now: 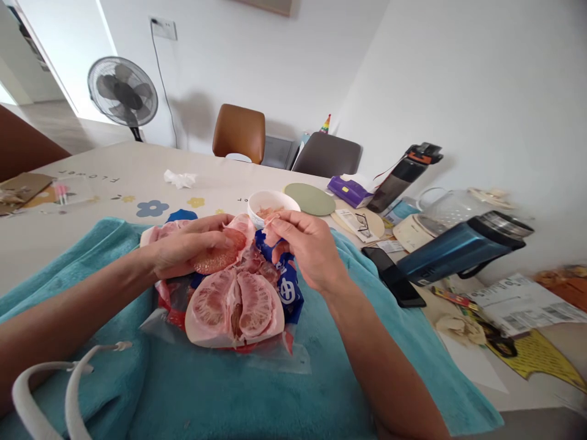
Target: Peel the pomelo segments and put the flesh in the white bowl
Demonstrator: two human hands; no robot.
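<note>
Left hand [188, 244], right hand [312, 247] and forearms [371, 348], all bare, above teal towel [257, 391]; white cord [72, 397], looped, knot-ended, at towel's near left.

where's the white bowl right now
In the head view, the white bowl sits just beyond the right hand, left of the green round mat.

White walls [293, 79]; black fan [123, 91] by wall socket [162, 29]; brown chair [239, 132], gray chair [328, 154] behind table [123, 168].
</note>
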